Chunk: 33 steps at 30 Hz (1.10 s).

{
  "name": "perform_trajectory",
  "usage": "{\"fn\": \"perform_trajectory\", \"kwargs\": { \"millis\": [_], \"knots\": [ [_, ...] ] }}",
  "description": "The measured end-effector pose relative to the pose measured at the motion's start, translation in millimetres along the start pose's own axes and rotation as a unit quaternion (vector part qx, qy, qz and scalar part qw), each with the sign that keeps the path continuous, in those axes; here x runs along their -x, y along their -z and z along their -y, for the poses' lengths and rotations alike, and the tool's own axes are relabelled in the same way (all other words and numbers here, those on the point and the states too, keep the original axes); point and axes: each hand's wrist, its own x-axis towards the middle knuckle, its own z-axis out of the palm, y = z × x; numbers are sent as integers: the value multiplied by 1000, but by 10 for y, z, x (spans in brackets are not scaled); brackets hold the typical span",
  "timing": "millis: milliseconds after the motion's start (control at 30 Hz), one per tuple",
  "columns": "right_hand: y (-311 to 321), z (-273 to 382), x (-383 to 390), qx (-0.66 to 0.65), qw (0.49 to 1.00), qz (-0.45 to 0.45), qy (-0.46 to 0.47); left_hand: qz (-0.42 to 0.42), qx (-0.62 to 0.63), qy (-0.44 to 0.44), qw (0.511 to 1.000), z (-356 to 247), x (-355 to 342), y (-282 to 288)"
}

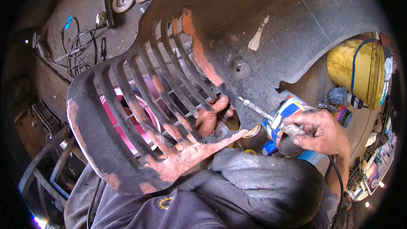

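Observation:
Across my lap lies a dark plastic car bumper (280, 55) with a slatted grille section (140, 76). Salmon-coloured filler (182, 161) covers parts of its slats and lower edge. My left hand (207, 121) reaches up through the grille's gap from beneath, thumb and fingers closed around the plastic by a ragged edge; part of it is hidden. In my right hand (320, 131) is a soldering iron (258, 109), its handle crusted white and a black cord trailing from it. The iron's tip is at the dark plastic just right of my left hand, possibly touching it.
A pink bucket (146, 112) shows through the slats. Paint cans (288, 110) stand behind my right hand, a yellow bucket (354, 70) farther right. On the floor at upper left lie coiled cables (80, 51), and a grinding disc (123, 1). Metal bars (46, 161) stand at left.

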Motion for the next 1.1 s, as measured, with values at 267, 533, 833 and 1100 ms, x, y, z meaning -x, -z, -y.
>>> {"fn": "perform_trajectory", "kwargs": {
  "millis": [267, 533, 833, 1100],
  "knots": [
    [-24, 15, -1, -44, 999, -14, -13, 13, -1, 8, 1000, 15, -31, 37],
    [-9, 48, -5, -8, 1000, 9, 3, 28, 33, 1, 999, 42, -48, 38],
    [6, 73, -28, -26, 999, 35, -27, 22, 35, -13, 999, 50, -54, 38],
    [29, 44, -68, -72, 995, 58, -32, 13, 27, 3, 1000, 26, -26, 25]
  ]
}}
